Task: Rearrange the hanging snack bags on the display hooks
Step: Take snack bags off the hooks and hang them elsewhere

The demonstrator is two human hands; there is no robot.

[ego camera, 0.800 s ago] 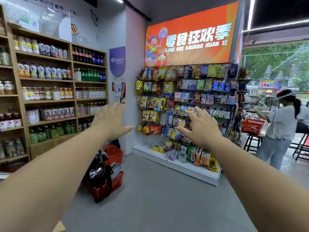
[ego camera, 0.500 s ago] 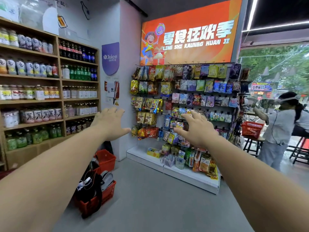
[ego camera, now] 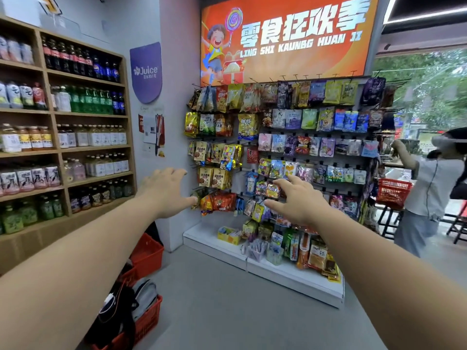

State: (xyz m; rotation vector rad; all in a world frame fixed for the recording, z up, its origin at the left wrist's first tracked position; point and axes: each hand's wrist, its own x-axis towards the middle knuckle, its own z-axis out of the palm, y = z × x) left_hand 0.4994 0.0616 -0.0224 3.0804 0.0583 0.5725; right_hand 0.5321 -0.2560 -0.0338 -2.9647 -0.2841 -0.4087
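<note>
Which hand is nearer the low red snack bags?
Left. The left hand is just left of the red snack bags; the right hand lies farther to their right.

- Colourful glossy plastic snack bags (ego camera: 246,125) are hanging upright in crowded rows across the pale wall display (ego camera: 237,178), with yellow and orange ones clustering at left.
- Thin black metal display hooks (ego camera: 282,77) are sticking out above the top row.

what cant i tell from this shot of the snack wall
Head view only:
Bags behind the right hand: hidden by it; contact with any bag unclear.
Small print on the snack bags: too small, blurred.
Drinks shelf: cut off by the left edge.
Floor basket: contents covered by a dark bag.
</note>
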